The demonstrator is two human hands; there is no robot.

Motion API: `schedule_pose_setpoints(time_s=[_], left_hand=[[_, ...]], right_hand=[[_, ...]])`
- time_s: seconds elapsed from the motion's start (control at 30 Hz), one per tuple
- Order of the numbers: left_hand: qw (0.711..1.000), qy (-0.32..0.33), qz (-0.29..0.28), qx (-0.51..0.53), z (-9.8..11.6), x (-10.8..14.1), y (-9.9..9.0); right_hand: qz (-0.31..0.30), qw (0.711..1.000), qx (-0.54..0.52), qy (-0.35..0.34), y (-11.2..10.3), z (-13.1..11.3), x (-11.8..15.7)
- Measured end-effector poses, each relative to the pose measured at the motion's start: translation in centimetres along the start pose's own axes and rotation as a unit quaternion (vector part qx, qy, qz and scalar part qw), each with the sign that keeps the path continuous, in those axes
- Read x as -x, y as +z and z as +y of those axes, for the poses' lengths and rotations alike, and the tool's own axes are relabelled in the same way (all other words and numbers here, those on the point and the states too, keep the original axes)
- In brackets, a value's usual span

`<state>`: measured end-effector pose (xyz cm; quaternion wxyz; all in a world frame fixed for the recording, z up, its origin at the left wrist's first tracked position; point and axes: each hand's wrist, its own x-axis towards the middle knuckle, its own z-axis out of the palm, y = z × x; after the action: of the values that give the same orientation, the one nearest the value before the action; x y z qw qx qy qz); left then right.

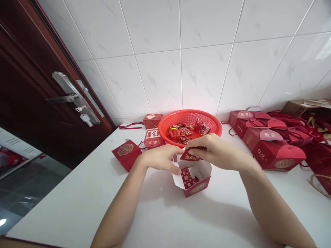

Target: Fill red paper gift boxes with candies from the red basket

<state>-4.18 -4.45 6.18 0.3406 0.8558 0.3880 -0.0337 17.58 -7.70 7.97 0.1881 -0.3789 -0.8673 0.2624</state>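
An open red gift box [198,186] with white inner walls stands on the white table [160,213], and a red patterned packet [186,178] lies inside it. My left hand [161,158] is at the box's left side, thumb and fingers apart around its left flap. Above the box's back edge, my right hand [219,151] pinches a red packet with gold print [192,155]. Just behind my hands is a red plastic basket [216,120] holding several wrapped sweets [175,133].
Red boxes [274,148] crowd the right side, with a cardboard box [294,109] behind. On the left are a tilted red box [126,153], more red boxes [153,121] and a ribbon [131,126]. A tiled wall [160,82] and brown door [33,75] border the table.
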Motion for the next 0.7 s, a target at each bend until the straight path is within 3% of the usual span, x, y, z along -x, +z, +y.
schedule_pose_setpoints(time_s=[0.17, 0.37, 0.57, 0.7], left_hand=[[1.000, -0.017, 0.014, 0.000, 0.07, 0.04, 0.10], [1.000, 0.011, 0.013, 0.012, 0.13, -0.02, 0.12], [1.000, 0.004, 0.011, 0.009, -0.35, -0.13, 0.22], [1.000, -0.010, 0.008, -0.005, -0.20, -0.02, 0.18]], right_hand=[[-0.009, 0.999, 0.021, 0.033, 0.15, 0.05, -0.08], [-0.078, 0.996, 0.018, 0.046, 0.06, 0.09, -0.12], [-0.011, 0.993, 0.110, 0.035, 0.47, 0.10, -0.44], [0.016, 0.994, 0.108, 0.007, 0.30, -0.24, -0.14]])
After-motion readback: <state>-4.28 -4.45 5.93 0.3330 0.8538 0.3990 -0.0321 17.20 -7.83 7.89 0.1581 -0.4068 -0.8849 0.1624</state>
